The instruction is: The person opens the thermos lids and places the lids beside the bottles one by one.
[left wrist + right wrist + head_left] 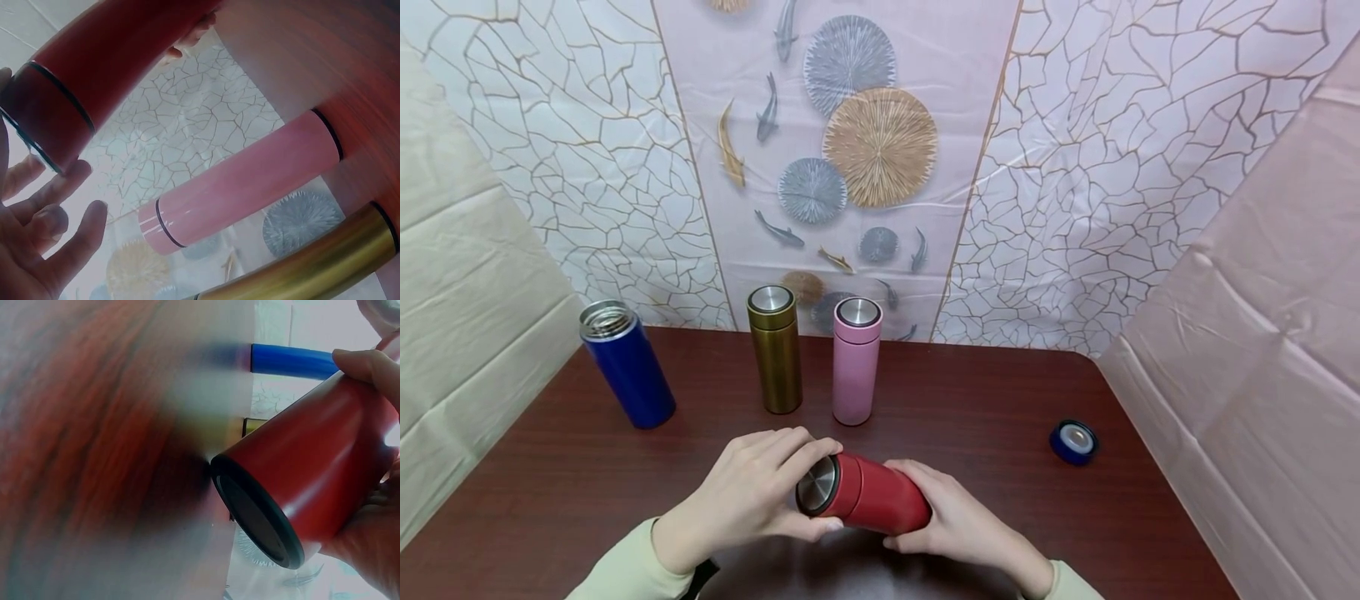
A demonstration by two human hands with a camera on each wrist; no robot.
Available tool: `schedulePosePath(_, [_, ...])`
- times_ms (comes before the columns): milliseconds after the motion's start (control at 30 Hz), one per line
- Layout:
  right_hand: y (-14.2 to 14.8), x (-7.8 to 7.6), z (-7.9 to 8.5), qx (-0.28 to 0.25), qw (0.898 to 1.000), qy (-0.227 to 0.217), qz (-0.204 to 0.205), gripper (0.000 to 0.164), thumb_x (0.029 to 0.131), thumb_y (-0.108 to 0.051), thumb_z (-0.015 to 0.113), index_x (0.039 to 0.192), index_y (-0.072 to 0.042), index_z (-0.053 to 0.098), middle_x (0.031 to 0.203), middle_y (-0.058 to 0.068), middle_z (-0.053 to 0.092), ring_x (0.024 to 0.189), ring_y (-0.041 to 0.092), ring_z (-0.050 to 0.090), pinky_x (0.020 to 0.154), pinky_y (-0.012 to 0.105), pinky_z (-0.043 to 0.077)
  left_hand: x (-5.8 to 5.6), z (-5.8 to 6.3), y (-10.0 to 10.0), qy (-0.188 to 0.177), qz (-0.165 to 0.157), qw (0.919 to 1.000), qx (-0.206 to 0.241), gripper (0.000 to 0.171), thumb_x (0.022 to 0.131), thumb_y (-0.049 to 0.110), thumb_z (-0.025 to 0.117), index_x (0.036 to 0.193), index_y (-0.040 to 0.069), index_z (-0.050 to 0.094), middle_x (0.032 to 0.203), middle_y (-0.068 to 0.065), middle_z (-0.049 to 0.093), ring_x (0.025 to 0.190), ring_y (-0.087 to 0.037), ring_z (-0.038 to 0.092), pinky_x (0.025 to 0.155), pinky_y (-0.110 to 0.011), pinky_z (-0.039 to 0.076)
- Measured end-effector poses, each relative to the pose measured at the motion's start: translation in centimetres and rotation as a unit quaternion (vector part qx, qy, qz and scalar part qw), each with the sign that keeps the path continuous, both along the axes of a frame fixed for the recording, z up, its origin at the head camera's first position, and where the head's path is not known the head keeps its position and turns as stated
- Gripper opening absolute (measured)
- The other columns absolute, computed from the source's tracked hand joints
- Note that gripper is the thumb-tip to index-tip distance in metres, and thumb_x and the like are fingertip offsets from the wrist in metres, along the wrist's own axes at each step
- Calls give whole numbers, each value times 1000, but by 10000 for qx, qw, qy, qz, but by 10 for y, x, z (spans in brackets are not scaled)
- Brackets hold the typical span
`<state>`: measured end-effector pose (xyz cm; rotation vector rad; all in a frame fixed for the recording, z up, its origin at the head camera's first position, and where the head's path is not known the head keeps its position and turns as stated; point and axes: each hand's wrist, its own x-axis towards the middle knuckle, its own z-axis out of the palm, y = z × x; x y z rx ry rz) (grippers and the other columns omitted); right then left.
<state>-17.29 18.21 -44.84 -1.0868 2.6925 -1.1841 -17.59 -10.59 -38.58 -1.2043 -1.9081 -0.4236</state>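
A red thermos (883,497) is tilted over the front of the table, its silver-topped lid (817,485) toward the left. My left hand (760,487) holds that lid between thumb and fingers; in the left wrist view, fingertips (75,175) touch the lid's edge. The right hand (951,517) grips the body near the base. In the right wrist view the black-rimmed bottom (259,515) faces the camera, close to the table surface. Behind the hands stand a capped pink thermos (855,375) and a capped gold thermos (777,358).
At the back left stands a blue thermos (632,375) without a lid, its metal mouth showing. A blue lid (1074,442) lies on the right of the dark wooden table (985,408). Patterned cloth (1075,167) hangs behind, with plain cloth at both sides.
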Motion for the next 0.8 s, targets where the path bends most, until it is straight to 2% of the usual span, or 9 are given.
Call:
schedulePosePath(133, [0, 1, 0, 34, 9999, -94, -11, 72, 74, -36, 90, 135, -31, 52, 120, -13, 61, 99, 6, 60, 85, 31, 52, 2, -2, 2, 132, 59, 9999, 62, 60, 87, 64, 60, 112, 10, 67, 86, 3, 56, 59, -9, 49, 51, -23, 46])
schedulePosePath(400, [-1, -1, 0, -8, 10000, -34, 31, 71, 75, -35, 89, 136, -30, 52, 120, -12, 61, 98, 7, 60, 84, 31, 53, 4, -4, 6, 134, 359, 9992, 87, 61, 87, 66, 59, 109, 9, 67, 83, 3, 58, 55, -10, 49, 48, -24, 45])
schedulePosePath(567, [-1, -2, 0, -10, 9999, 68, -87, 73, 74, -34, 90, 136, -28, 52, 118, -12, 62, 96, 6, 61, 83, 31, 53, 3, -2, 9, -29, 539, 9985, 2, 61, 90, 66, 56, 109, 9, 66, 83, 2, 62, 58, -11, 54, 50, -26, 48])
schedulePosePath(700, [-1, -1, 0, -25, 9999, -17, -133, 74, 74, -35, 90, 136, -28, 52, 119, -12, 62, 97, 7, 61, 84, 32, 53, 3, -2, 10, -101, 574, 9983, -1, 60, 90, 65, 56, 109, 9, 66, 82, 3, 62, 58, -10, 54, 50, -25, 48])
schedulePosePath(800, [-3, 1, -2, 58, 9987, 266, -429, 75, 72, -36, 91, 137, -26, 54, 123, -12, 61, 103, 8, 60, 88, 36, 51, 2, -6, 11, -403, 735, 9964, 160, 58, 91, 64, 55, 106, 9, 65, 79, 4, 62, 57, -9, 55, 48, -25, 47])
